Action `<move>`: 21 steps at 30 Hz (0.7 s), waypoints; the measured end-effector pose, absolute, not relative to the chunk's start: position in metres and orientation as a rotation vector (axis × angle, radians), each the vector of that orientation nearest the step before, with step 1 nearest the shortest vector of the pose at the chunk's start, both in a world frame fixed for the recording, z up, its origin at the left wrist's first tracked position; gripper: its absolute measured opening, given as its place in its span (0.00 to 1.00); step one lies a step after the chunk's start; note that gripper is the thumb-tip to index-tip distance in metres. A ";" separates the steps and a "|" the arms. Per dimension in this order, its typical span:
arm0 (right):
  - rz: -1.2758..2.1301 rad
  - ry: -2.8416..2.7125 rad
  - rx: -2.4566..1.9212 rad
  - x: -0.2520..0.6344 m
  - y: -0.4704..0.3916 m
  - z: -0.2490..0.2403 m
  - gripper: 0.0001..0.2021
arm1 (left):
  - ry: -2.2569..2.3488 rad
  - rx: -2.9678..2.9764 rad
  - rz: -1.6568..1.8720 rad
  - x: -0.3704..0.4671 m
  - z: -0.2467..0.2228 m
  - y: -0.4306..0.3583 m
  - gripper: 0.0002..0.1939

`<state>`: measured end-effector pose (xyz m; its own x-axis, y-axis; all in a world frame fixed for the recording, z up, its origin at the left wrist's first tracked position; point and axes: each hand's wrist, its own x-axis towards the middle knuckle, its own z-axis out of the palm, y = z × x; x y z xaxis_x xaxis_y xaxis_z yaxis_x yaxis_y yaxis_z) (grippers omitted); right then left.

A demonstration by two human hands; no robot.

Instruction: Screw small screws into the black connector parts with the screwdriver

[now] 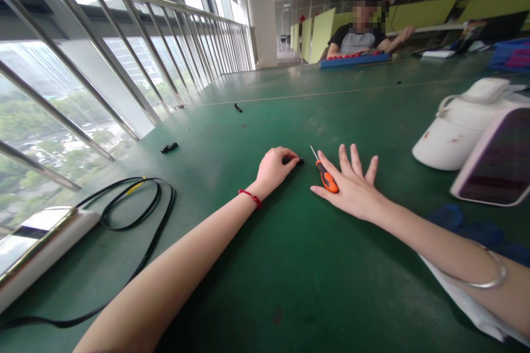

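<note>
My left hand [278,166] rests on the green table with its thumb and fingers pinched on a small black part [301,161], mostly hidden by the fingertips. To its right lies a screwdriver [328,178] with an orange and black handle, its thin metal shaft aimed away from me and slightly left. My right hand [351,183] is spread flat, fingers apart, with the screwdriver lying between thumb and index finger. The handle touches or nearly touches that hand, but the fingers are not wrapped round it.
Two small black pieces, a nearer one [169,148] and a farther one [237,107], lie on the left. A black cable [159,220] loops beside a white box [45,248]. At right stand a white bottle [451,132] and a phone-like device [497,160]. A person [360,36] sits across the table.
</note>
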<state>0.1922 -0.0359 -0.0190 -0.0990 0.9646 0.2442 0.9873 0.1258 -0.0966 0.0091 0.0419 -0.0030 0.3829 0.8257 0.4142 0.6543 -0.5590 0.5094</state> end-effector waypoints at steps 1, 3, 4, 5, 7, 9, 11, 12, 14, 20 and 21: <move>-0.138 -2.163 -1.931 0.192 -0.036 -0.020 0.40 | 1.307 2.384 0.942 0.009 -0.003 0.042 0.08; -0.160 -2.178 -1.936 0.193 -0.036 -0.021 0.41 | 1.302 2.387 0.942 0.009 -0.004 0.042 0.08; -0.175 -2.182 -1.943 0.193 -0.036 -0.022 0.41 | 1.301 2.389 0.941 0.009 -0.004 0.042 0.08; -0.190 -2.184 -1.953 0.193 -0.036 -0.022 0.42 | 1.300 2.390 0.939 0.009 -0.004 0.042 0.08; -0.212 -2.189 -1.968 0.194 -0.035 -0.023 0.43 | 1.306 2.391 0.941 0.010 -0.004 0.042 0.08; -0.220 -2.193 -1.967 0.194 -0.035 -0.024 0.44 | 1.313 2.390 0.955 0.010 -0.004 0.042 0.07; -0.212 -2.195 -1.956 0.195 -0.034 -0.025 0.44 | 1.314 2.391 0.974 0.010 -0.004 0.042 0.07; -0.204 -2.193 -1.953 0.195 -0.033 -0.025 0.44 | 1.317 2.392 0.982 0.010 -0.004 0.042 0.07; -0.178 -2.190 -1.953 0.196 -0.032 -0.024 0.45 | 1.328 2.389 1.008 0.010 -0.004 0.042 0.07; -0.074 -2.254 -1.861 0.198 -0.029 -0.018 0.44 | 1.353 2.392 1.112 0.010 -0.001 0.038 0.06; -0.048 -2.268 -1.836 0.198 -0.029 -0.017 0.43 | 1.356 2.394 1.118 0.010 0.000 0.037 0.06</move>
